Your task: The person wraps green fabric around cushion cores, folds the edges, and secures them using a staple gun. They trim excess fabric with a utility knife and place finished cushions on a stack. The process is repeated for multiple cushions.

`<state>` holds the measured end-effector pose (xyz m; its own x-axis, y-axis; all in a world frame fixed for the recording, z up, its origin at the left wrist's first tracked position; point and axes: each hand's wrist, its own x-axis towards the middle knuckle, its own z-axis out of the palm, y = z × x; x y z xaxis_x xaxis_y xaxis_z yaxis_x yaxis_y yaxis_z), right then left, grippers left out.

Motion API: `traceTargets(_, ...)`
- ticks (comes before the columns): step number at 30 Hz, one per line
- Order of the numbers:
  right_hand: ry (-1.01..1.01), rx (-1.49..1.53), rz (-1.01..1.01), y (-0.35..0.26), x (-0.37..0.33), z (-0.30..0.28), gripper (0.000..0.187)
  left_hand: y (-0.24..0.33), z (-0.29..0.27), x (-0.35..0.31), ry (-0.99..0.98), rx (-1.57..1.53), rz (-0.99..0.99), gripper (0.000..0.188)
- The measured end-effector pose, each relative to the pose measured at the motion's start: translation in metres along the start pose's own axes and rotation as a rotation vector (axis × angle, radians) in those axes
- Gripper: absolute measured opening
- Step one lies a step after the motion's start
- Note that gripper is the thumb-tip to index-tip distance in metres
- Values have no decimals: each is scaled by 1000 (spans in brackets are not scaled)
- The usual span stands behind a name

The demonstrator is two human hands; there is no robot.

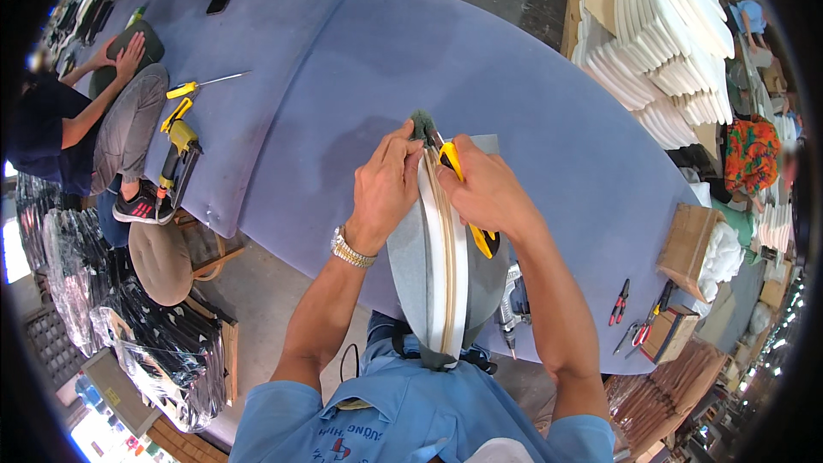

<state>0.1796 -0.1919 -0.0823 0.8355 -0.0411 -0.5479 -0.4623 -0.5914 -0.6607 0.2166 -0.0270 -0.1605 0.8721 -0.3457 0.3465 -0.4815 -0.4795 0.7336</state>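
A padded seat panel (445, 266) stands on edge against my body, its rim toward me, showing white foam, a thin wooden layer and grey fabric sides. My left hand (386, 189) is closed at its far end, pinching the dark green fabric (421, 123) there. In my right hand (484, 189) is a yellow and black utility knife (486, 243), its blade end touching or very close to that fabric beside my left fingertips. A grey power tool (513, 304) lies right of the panel, partly hidden by my right forearm.
The panel rests at the near edge of a blue-grey covered table (429, 43). Pliers (619, 302), red-handled scissors (640, 334) and cardboard boxes (690, 249) lie at right. Far left, a person (60, 129) handles a dark cushion (141, 43) near a staple gun (178, 150) and screwdriver (206, 83).
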Motion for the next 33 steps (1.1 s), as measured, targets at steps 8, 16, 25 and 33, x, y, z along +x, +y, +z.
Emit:
traceTargets(8,-5,-147,-16,-9,5,-1,29,3,4,2,2,-1,1,13)
traceTargets(16,-66,-261,-96,-7,14,3,22,-4,4,2,-6,-1,-5,12)
traceTargets(25,-129,-172,-102,-5,14,3,24,-17,6,1,47,-20,92,10)
traceTargets(33,-104,-222,-155,2,11,7,27,-16,4,2,37,-13,128,10)
